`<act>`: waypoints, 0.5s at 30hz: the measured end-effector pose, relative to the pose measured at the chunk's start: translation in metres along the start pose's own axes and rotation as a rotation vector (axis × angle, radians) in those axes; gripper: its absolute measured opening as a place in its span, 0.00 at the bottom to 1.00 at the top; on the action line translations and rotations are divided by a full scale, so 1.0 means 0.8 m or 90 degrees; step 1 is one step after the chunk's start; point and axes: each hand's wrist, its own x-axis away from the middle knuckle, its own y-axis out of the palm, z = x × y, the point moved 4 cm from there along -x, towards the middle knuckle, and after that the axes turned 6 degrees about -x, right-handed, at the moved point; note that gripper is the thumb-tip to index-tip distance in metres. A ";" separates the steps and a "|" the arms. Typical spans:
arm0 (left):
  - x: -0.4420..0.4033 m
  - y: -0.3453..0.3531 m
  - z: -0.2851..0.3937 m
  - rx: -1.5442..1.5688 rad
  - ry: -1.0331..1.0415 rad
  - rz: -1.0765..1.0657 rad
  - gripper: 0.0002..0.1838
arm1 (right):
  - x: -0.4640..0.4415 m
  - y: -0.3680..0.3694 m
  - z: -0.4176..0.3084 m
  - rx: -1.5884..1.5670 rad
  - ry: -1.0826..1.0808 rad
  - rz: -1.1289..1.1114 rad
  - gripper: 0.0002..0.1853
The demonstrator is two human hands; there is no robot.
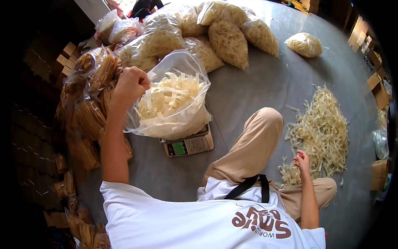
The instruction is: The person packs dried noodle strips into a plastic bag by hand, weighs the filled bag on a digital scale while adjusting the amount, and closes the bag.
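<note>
A clear plastic bag (188, 120) full of pale, flat, curled strips (170, 97) rests on a digital scale (188, 145) with a lit green display. My left hand (132, 83) is closed at the bag's left rim, above the strips. Whatever its fingers pinch is too small to make out. On my right, my right hand (303, 162) hangs beside a loose heap of the same strips (321, 128) on the floor. Its fingers are loosely bent and apart, with nothing visible in them.
Several filled bags of strips (228, 43) lie at the back, and one separate bag (304, 45) sits farther right. Wrapped bundles of brown sticks (89, 112) are stacked on the left. Cardboard boxes (378, 91) line the right edge. My bent knee (267, 120) stands between scale and heap.
</note>
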 end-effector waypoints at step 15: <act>0.002 -0.070 0.093 -0.050 0.049 0.152 0.08 | -0.001 0.000 0.002 0.022 -0.030 -0.009 0.15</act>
